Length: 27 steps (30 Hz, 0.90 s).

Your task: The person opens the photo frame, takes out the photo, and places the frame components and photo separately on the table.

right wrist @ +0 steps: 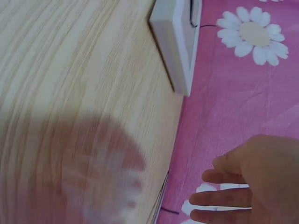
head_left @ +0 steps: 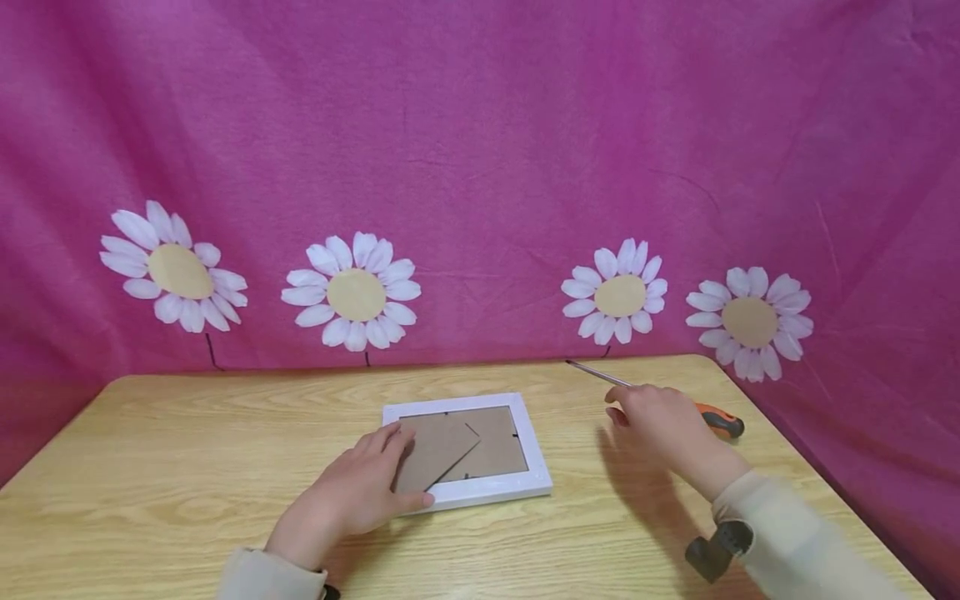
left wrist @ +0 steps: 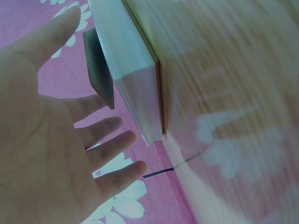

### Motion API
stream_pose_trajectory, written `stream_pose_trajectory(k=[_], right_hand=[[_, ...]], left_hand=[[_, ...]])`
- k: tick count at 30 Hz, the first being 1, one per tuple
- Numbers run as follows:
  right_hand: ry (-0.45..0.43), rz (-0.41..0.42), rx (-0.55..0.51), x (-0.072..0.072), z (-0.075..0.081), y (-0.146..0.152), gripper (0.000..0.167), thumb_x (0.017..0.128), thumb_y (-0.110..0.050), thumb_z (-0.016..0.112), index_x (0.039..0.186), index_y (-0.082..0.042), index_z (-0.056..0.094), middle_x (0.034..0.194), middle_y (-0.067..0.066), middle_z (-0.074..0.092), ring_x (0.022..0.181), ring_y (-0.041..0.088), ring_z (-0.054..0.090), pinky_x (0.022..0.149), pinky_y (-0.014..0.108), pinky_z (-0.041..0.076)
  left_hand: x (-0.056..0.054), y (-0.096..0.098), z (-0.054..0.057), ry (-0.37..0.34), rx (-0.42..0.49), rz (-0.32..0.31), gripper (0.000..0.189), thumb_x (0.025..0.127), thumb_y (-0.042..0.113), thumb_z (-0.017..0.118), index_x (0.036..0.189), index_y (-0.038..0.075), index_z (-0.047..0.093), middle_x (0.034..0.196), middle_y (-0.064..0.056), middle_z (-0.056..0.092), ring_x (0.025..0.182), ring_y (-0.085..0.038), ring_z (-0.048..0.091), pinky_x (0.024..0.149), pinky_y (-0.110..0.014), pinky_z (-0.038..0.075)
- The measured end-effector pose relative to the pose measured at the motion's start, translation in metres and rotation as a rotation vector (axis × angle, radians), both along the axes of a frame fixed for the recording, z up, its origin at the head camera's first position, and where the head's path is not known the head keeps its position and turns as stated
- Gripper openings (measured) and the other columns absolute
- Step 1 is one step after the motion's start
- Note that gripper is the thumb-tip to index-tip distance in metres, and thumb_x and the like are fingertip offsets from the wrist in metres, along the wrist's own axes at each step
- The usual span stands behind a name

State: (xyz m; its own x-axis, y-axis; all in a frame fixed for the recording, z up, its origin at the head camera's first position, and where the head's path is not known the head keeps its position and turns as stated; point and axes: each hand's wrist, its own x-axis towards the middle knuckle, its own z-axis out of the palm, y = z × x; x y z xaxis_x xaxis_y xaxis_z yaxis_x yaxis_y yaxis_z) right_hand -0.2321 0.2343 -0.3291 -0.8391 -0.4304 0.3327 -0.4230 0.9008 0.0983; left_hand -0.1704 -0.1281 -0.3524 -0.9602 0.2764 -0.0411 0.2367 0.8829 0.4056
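A white picture frame [head_left: 534,446] lies face down on the table, its brown backing board [head_left: 501,454] and stand flap [head_left: 442,446] upward. My left hand [head_left: 360,483] is at the frame's left side, fingers over the backing and thumb by the near edge. Its fingers look loosely spread beside the flap [left wrist: 98,70] in the left wrist view. My right hand [head_left: 663,425] hovers over a screwdriver [head_left: 723,422] with an orange and black handle, hiding its middle. The shaft points toward the back left. In the right wrist view the right fingers [right wrist: 219,199] are extended and hold nothing.
The wooden table [head_left: 187,467] ends at the back against a pink cloth [head_left: 480,167] printed with large white flowers. More cloth hangs along both sides. A dark strapped device [head_left: 716,550] sits on the right wrist.
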Motion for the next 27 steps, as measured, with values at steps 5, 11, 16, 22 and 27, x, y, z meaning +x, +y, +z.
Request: stream_pose_trajectory(k=[5, 11, 16, 22, 27], right_hand=[[0.011, 0.003, 0.044, -0.008, 0.003, 0.013, 0.007, 0.083, -0.009, 0.073, 0.087, -0.011, 0.067, 0.064, -0.001, 0.058, 0.053, 0.021, 0.052, 0.045, 0.042, 0.045], [0.042, 0.024, 0.036, -0.025, 0.001, 0.038, 0.010, 0.081, -0.006, 0.074, 0.088, -0.008, 0.067, 0.068, 0.002, 0.062, 0.055, 0.024, 0.057, 0.047, 0.043, 0.046], [0.016, -0.011, 0.024, -0.036, 0.002, 0.059, 0.017, 0.082, -0.007, 0.072, 0.098, -0.004, 0.070, 0.081, 0.009, 0.070, 0.069, 0.032, 0.065, 0.058, 0.049, 0.052], [-0.052, -0.090, 0.006, -0.044, -0.003, 0.079, 0.019, 0.085, -0.011, 0.070, 0.101, -0.001, 0.070, 0.094, 0.015, 0.072, 0.088, 0.038, 0.066, 0.066, 0.054, 0.054], [-0.083, -0.131, 0.007, -0.048, -0.010, 0.090, 0.020, 0.088, -0.016, 0.069, 0.102, -0.001, 0.070, 0.092, 0.014, 0.071, 0.082, 0.036, 0.066, 0.064, 0.054, 0.053]], left_hand=[[0.000, -0.004, 0.000, 0.017, -0.001, 0.000, 0.091, 0.081, 0.054, 0.076, 0.149, 0.006, 0.041, 0.154, -0.020, 0.034, 0.140, -0.038, 0.034, 0.110, -0.059, 0.031], [-0.003, -0.007, 0.001, 0.005, -0.003, -0.004, 0.094, 0.081, 0.057, 0.075, 0.150, 0.005, 0.039, 0.154, -0.021, 0.033, 0.141, -0.040, 0.032, 0.111, -0.059, 0.029], [-0.004, -0.008, 0.002, -0.003, 0.000, -0.002, 0.094, 0.081, 0.057, 0.074, 0.151, 0.005, 0.039, 0.155, -0.021, 0.033, 0.141, -0.040, 0.031, 0.111, -0.060, 0.029], [-0.006, -0.008, 0.000, 0.008, 0.006, -0.012, 0.092, 0.081, 0.055, 0.075, 0.150, 0.005, 0.040, 0.155, -0.021, 0.033, 0.141, -0.040, 0.032, 0.110, -0.061, 0.030], [-0.007, -0.009, -0.001, 0.003, 0.013, -0.017, 0.092, 0.081, 0.056, 0.075, 0.150, 0.005, 0.040, 0.155, -0.021, 0.032, 0.142, -0.040, 0.031, 0.110, -0.061, 0.029]])
